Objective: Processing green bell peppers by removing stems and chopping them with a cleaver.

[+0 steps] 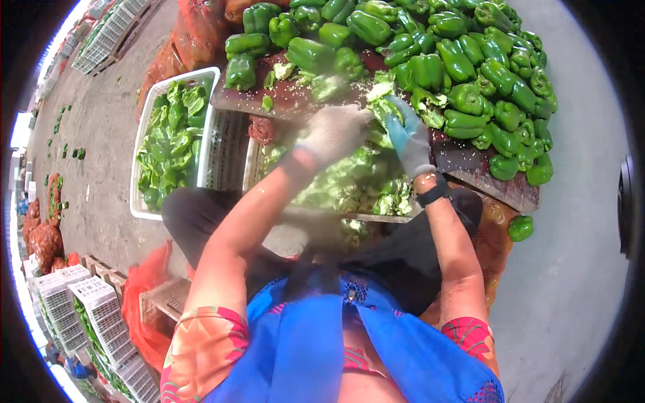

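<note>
My left hand (336, 134), in a pale knitted glove, is curled closed over the near edge of the dark board (242, 97). Motion smears it, and whatever its fingers hold is hidden. My right hand (408, 140), in a blue-and-grey glove, grips an opened green bell pepper (384, 111) whose pale inside shows. Whole green bell peppers (457, 60) are heaped on the board, beyond and to the right of my hands. White seeds and pale pepper scraps (329, 87) lie scattered on the wood. Below my hands, a crate (250, 168) holds pale pepper cores and trimmings (336, 185).
A white crate (137, 178) of cut green pepper pieces (173, 144) stands at my left. Filled red net sacks (198, 33) rise behind it. Stacked white crates (101, 309) and a red net bag (149, 289) sit lower left. One loose pepper (521, 228) lies off the board's right corner.
</note>
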`<action>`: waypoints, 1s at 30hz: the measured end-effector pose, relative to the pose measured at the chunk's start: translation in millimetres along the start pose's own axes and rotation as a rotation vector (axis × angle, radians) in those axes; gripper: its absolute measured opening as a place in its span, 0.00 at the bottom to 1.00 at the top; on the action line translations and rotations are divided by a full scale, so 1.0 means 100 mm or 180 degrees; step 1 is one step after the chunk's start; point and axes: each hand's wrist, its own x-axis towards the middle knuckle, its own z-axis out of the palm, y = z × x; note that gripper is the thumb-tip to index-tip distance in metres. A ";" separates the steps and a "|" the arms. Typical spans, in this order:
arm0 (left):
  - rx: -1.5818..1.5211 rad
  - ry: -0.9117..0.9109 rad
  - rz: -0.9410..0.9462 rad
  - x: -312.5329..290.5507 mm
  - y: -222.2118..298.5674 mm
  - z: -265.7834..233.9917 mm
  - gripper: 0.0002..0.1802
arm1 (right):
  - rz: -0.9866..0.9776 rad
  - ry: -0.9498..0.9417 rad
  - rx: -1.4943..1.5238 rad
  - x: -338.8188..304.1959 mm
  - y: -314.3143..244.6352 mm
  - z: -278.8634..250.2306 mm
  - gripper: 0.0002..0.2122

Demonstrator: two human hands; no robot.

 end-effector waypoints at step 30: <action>-0.3986 -0.0277 -0.1221 0.46 -0.10 0.63 0.11 | 0.1310 -0.0745 0.1571 0.06 0.52 0.02 0.23</action>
